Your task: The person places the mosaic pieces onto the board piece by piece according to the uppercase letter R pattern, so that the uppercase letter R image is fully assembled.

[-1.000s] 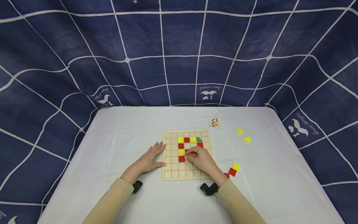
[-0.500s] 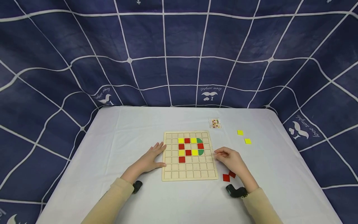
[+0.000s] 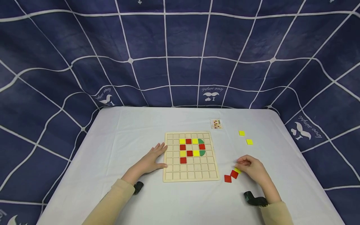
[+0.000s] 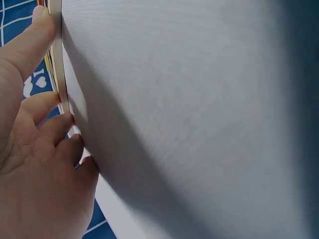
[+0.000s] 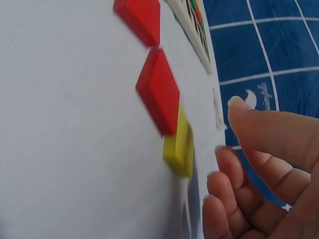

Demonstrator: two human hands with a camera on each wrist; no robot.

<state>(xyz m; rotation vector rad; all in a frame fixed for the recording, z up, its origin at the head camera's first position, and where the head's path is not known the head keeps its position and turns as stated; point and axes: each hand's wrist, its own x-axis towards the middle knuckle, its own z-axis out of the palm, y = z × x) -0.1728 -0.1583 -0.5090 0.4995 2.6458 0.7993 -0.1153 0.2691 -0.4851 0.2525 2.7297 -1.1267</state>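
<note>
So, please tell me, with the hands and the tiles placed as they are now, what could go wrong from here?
First, the right hand is right by a yellow tile, which lies close up to a red tile; picking up the yellow one might push the red one aside. Second, the left hand rests at the edge of the board; if it presses sideways, the board could slide.

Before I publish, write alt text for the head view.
Right hand hovers at a yellow tile by two red tiles; left hand touches the edge of a gridded board. Red, yellow and green pieces on it form a P.
</note>
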